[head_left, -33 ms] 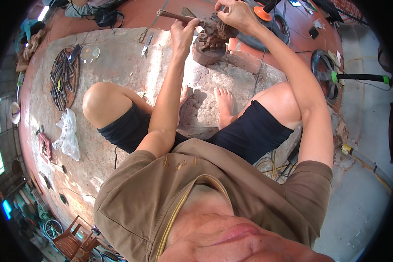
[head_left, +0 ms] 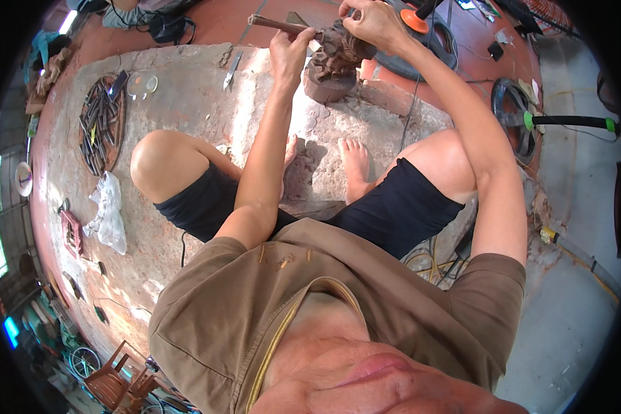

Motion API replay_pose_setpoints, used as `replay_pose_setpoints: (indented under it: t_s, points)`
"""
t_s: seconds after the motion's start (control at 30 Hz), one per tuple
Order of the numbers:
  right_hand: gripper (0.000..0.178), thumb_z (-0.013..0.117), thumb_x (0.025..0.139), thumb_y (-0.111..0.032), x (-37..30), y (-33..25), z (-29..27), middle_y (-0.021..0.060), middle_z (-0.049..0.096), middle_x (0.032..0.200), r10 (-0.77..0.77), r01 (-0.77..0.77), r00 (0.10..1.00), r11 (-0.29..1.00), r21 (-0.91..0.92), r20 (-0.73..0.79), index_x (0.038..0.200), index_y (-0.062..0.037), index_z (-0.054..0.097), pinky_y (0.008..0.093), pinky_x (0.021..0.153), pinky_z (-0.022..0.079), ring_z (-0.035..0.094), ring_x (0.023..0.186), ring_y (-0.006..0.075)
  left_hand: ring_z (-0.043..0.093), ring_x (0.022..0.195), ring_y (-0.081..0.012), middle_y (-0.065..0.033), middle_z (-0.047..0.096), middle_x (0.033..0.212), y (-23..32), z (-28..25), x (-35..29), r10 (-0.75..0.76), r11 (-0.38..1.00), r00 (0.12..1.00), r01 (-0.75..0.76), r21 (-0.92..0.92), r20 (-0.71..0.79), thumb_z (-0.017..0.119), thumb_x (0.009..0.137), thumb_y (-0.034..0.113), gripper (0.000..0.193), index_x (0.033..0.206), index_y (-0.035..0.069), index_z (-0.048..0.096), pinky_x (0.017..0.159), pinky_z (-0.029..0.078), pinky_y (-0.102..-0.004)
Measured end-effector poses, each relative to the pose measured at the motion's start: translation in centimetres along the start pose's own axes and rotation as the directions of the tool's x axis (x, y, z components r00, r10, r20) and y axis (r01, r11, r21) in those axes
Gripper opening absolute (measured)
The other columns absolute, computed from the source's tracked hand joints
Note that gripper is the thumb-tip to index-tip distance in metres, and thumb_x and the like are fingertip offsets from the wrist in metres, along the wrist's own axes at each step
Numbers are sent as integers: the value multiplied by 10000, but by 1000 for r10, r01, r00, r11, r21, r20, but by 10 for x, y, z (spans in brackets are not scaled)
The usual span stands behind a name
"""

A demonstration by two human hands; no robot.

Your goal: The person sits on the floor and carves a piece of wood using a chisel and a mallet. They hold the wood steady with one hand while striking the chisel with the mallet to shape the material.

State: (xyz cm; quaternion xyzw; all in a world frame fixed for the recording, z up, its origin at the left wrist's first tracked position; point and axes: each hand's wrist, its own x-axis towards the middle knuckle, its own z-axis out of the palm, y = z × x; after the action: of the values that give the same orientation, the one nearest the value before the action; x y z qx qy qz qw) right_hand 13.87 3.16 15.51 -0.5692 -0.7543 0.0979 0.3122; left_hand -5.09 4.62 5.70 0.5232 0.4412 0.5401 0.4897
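Observation:
A dark brown carved wooden piece (head_left: 339, 52) with knobbly relief stands on a rounded block (head_left: 330, 85) beyond my feet. My left hand (head_left: 291, 50) pinches a brown rod-shaped tool (head_left: 272, 25). One end of the tool sticks out to the left; its other end points at the carving, and whether it touches is hidden. From the right, my right hand (head_left: 376, 26) is closed over the carving's upper side with bent fingers. Some of those fingertips are hidden behind the wood.
On the stone slab, a round woven basket (head_left: 123, 131) of dark rod-shaped tools, a clear plastic bag (head_left: 107, 214) and a knife-like blade (head_left: 232, 69) lie to the left. An orange disc tool (head_left: 414, 21) and a black tyre-like ring (head_left: 443, 52) are beyond my right hand. Cables and a hose (head_left: 576, 121) lie right.

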Motion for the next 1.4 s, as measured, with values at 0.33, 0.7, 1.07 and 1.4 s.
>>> replay_pose_setpoints:
  t_s: [0.33,0.7,1.07,1.4]
  points:
    - [136,636,751,-155,-8,-1,3,149,678,672,-11,11,1000,1000,-24,6,830,-56,684,397,591,541,687,625,290,670,685,-230,-91,701,746,17,0,-13,352,754,915,-403,518,199,798,764,184,146,850,70,765,655,503,-367]
    - [122,615,752,-154,-6,0,4,174,679,698,-51,49,998,998,-45,-43,807,-76,691,419,609,550,686,645,331,616,842,-186,-30,729,861,52,12,-34,461,509,770,-637,580,441,739,780,103,22,800,97,741,832,412,-345]
    - [149,598,773,-186,-7,-5,1,212,672,727,-39,38,999,995,-89,-16,819,-82,694,457,639,554,678,683,387,603,778,-214,-47,683,812,42,20,-39,547,469,745,-651,597,382,748,801,106,72,842,77,697,751,447,-375]
    - [136,602,768,-190,-5,-5,4,186,679,713,-11,9,1000,995,-98,-19,801,-95,694,445,606,553,689,666,355,610,798,-206,-43,669,801,21,19,-34,583,549,775,-597,585,244,746,797,73,73,856,67,704,735,440,-357]
